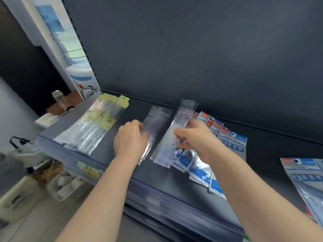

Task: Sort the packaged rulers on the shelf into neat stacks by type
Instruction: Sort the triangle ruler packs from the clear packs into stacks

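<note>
On the dark shelf point(157, 173) lie several groups of packaged rulers. At the left is a stack with yellow header cards point(97, 123). In the middle, a clear ruler pack point(155, 123) lies lengthwise, and my left hand point(130, 138) holds its near part with curled fingers. To its right is a pile of clear packs point(176, 130); my right hand point(194, 137) pinches the top one. Under and beside that pile lie blue-and-white packs with red labels point(232, 138).
Another blue-and-white pack point(304, 173) lies at the far right of the shelf. The shelf's back wall is dark and plain. Off the left end stand a glass jar point(58, 100) and a white bottle point(82, 79). A white basket point(64, 187) sits on the floor below.
</note>
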